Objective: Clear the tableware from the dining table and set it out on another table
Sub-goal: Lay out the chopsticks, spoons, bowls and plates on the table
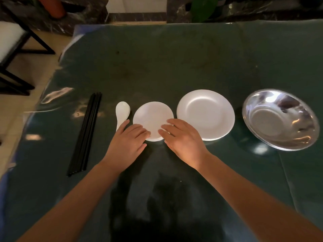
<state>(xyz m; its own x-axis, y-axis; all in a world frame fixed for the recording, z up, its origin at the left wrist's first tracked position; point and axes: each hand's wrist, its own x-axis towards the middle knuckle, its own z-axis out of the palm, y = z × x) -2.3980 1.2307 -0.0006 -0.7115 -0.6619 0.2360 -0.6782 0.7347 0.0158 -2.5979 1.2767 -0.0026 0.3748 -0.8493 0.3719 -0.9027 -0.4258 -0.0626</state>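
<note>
A row of tableware lies on the dark green table (157, 67). From left to right: black chopsticks (86, 131), a white ceramic spoon (122, 110), a small white dish (151, 116), a larger white plate (206, 114) and a shiny metal bowl (279, 119). My left hand (127, 142) rests palm down with its fingertips on the small dish's near left rim and covers the spoon's handle end. My right hand (181, 138) lies palm down with its fingertips on the dish's near right rim. Neither hand has lifted anything.
A clear glossy cover lies over the tablecloth. A dark chair frame with a white seat (12, 49) stands on the tiled floor at the left. A dark marble ledge (244, 9) with a green plant runs behind the table's far edge.
</note>
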